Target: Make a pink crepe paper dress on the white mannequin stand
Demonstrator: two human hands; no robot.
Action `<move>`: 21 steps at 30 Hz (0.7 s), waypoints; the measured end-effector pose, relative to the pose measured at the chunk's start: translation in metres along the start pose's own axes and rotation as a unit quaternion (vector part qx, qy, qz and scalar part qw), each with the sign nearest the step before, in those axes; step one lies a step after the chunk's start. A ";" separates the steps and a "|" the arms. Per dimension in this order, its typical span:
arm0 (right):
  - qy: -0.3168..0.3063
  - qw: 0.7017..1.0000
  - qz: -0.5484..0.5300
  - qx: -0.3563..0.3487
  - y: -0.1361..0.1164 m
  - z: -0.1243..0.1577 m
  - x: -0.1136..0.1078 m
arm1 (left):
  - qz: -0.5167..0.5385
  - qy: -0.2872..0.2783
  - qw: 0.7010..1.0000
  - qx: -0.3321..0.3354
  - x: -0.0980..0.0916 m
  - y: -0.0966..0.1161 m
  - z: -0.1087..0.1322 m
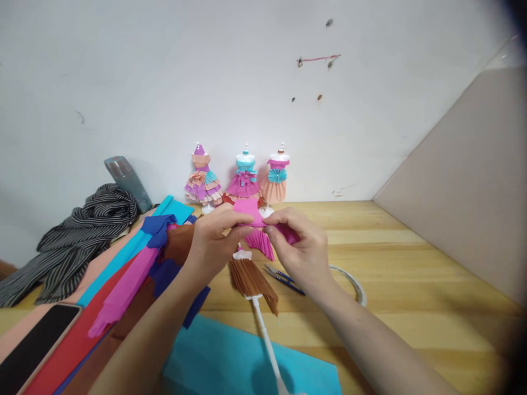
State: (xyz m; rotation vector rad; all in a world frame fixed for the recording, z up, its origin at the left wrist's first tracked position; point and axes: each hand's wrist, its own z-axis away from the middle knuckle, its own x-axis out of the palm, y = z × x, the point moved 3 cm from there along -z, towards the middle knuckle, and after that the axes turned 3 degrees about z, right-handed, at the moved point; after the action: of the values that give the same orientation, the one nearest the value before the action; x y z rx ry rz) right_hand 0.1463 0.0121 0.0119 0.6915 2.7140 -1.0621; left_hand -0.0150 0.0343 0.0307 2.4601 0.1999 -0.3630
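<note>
Between my two hands a strip of pink crepe paper [249, 208] is held up over the table. My left hand [216, 236] pinches its left side between thumb and fingers. Opposite it, my right hand [298, 244] grips the right side, with more of the pink paper bunched inside the palm. Just below lies a pleated pink piece [260, 243]. Under the hands a small white mannequin stand [265, 334] lies on its side, wearing a pleated brown paper skirt [251, 280]. Blue-handled thread snips [284, 278] rest beside it, partly behind my right hand.
Three dressed mini mannequins [246, 178] stand along the wall. Rolls of coloured crepe paper [132, 285], a phone [39, 351], a striped cloth [90, 236] and a bottle [128, 181] crowd the left. Turquoise sheet [222, 356] lies in front; a tape ring [358, 285] sits right.
</note>
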 end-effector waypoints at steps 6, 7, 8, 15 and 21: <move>0.011 1.000 0.013 -0.008 0.001 0.000 0.000 | -0.018 0.014 1.000 0.003 0.002 0.004 0.000; 0.014 1.000 0.004 -0.004 0.002 0.001 0.001 | -0.013 0.019 1.000 -0.002 0.002 0.003 0.000; 0.016 1.000 -0.005 0.003 0.002 0.001 0.001 | -0.007 0.022 1.000 -0.008 0.003 0.002 0.001; 0.003 0.994 -0.071 0.088 0.009 0.002 0.004 | 0.066 0.019 0.989 -0.133 0.012 -0.009 0.010; -0.008 0.982 -0.118 0.148 0.011 -0.002 0.004 | 0.069 0.050 0.983 -0.163 0.012 -0.005 0.008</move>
State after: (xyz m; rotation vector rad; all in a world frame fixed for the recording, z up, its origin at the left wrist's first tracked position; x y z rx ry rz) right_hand 0.1475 0.0218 0.0056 0.3998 2.7001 -1.5411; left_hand -0.0068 0.0342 0.0176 2.1539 0.1188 -0.1327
